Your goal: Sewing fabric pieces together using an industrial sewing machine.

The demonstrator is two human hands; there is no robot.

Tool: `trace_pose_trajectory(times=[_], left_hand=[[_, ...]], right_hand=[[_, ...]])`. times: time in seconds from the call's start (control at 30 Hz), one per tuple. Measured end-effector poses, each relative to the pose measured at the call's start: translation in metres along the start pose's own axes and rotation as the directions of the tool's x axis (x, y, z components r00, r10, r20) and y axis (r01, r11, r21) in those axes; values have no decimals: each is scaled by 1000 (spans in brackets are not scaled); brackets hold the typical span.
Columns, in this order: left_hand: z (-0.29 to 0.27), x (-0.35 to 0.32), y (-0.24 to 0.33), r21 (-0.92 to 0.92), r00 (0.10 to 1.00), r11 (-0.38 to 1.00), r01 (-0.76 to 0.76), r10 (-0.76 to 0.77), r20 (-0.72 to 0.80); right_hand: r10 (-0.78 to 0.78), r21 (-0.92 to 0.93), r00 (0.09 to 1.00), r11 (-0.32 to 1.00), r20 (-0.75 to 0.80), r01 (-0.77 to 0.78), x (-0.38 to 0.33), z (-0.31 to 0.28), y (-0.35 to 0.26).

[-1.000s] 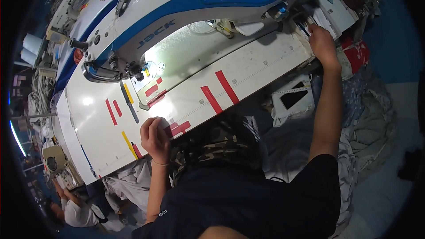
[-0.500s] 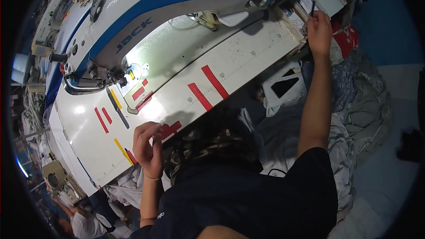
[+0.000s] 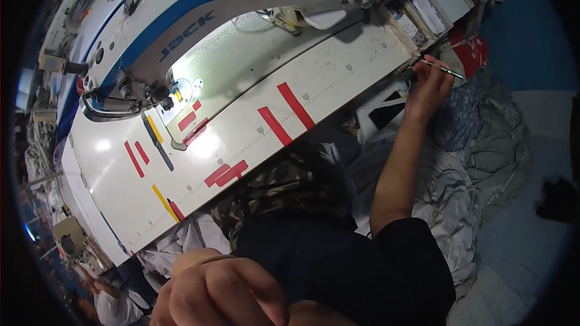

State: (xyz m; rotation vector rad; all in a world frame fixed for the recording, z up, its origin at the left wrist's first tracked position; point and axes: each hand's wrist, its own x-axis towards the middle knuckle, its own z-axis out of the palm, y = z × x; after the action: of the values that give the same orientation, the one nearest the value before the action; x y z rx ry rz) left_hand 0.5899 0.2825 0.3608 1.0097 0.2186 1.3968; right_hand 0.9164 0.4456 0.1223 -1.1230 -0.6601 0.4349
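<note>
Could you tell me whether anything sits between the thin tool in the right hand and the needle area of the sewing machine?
Nothing visible does. The right hand holds the thin tool beyond the table's right end, and the white tabletop toward the needle area carries only flat red tape strips.

A long white sewing table (image 3: 338,93) with a printed ruler line carries a white-and-blue industrial sewing machine (image 3: 199,18). Red tape strips (image 3: 287,115) lie on the tabletop in front of the machine's arm; more red, yellow and dark strips (image 3: 151,145) lie by its needle end, under the lamp glare.
</note>
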Motion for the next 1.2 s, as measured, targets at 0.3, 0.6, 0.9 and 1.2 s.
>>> trace_pose_trajectory(times=[0.3,0.6,0.9,1.2], left_hand=[[-12,-6,0,-89,985,983,-159,151,-85],[-25,-2,-15,-232,811,784,-576,584,-39],[-40,-18,12,-37,962,964,-265,267,51],[-44,-13,6,10,893,894,-449,448,28]], right_hand=[[70,186,997,980,-22,-64,-31,3,17],[63,163,998,985,-13,-60,-40,16,18],[48,113,999,992,-1,-47,-44,19,20],[-5,100,999,995,-37,8,-24,44,17]])
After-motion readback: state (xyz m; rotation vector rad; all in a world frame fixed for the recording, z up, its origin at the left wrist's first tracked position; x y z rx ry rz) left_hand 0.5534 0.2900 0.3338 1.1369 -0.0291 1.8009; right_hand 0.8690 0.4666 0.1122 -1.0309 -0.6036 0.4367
